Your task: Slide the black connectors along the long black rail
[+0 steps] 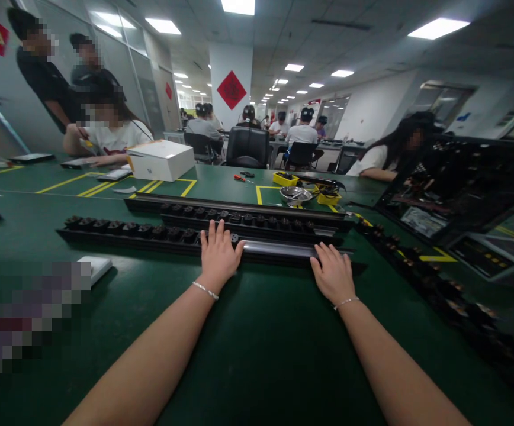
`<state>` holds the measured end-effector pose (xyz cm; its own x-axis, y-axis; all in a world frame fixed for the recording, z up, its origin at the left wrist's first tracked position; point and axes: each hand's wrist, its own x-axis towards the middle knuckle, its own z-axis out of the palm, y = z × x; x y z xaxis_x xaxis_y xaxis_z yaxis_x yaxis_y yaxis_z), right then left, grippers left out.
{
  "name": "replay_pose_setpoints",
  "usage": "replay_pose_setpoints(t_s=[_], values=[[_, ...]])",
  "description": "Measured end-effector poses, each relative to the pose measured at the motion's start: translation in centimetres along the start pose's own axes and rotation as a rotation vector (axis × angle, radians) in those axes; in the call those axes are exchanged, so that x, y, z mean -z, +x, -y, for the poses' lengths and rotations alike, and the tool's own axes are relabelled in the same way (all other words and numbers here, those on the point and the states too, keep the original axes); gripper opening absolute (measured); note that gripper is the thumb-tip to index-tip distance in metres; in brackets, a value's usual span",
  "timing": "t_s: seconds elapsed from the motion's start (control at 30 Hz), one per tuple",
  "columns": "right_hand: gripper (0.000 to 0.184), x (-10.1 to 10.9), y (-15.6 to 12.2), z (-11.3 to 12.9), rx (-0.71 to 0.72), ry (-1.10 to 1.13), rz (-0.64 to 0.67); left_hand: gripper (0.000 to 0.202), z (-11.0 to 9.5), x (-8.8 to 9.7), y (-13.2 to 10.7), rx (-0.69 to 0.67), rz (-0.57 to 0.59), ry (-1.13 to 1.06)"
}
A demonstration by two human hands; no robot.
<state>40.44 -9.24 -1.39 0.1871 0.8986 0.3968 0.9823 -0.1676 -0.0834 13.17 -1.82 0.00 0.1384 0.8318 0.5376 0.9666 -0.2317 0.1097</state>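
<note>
A long black rail (128,234) studded with several black sockets lies across the green table (257,343) in front of me. My left hand (218,254) lies flat on its middle with the fingers stretched out. My right hand (333,273) rests on the rail's bare metal right end (279,249), fingers spread over its edge. Two more such rails (248,213) lie just behind it. Both wrists wear thin bracelets.
A further socket rail (439,278) runs diagonally at the right beside an open black computer case (461,189). Behind stand a white box (161,160), yellow trays (284,178), a metal bowl (296,194) and a red screwdriver (240,178). Other people sit and stand at the back.
</note>
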Motion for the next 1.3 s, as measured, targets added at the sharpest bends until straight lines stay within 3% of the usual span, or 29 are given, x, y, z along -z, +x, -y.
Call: replay_pose_setpoints(t_s=[0.33,1.1,1.2,1.3], values=[[0.05,0.5,-0.1,0.5,0.017,0.018,0.016,0.052,-0.2,-0.3,0.0,-0.036,-0.001,-0.027],[0.04,0.3,0.0,0.4,0.027,0.129,-0.038,0.061,-1.6,-0.2,-0.3,-0.138,0.03,-0.054],[0.042,0.2,1.2,-1.1,-0.049,0.221,-0.159,0.06,-1.9,-0.2,-0.4,-0.174,0.045,-0.057],[0.05,-0.1,3.5,-4.9,-0.253,0.351,-0.267,0.058,-1.9,-0.3,-0.4,-0.225,0.073,-0.083]])
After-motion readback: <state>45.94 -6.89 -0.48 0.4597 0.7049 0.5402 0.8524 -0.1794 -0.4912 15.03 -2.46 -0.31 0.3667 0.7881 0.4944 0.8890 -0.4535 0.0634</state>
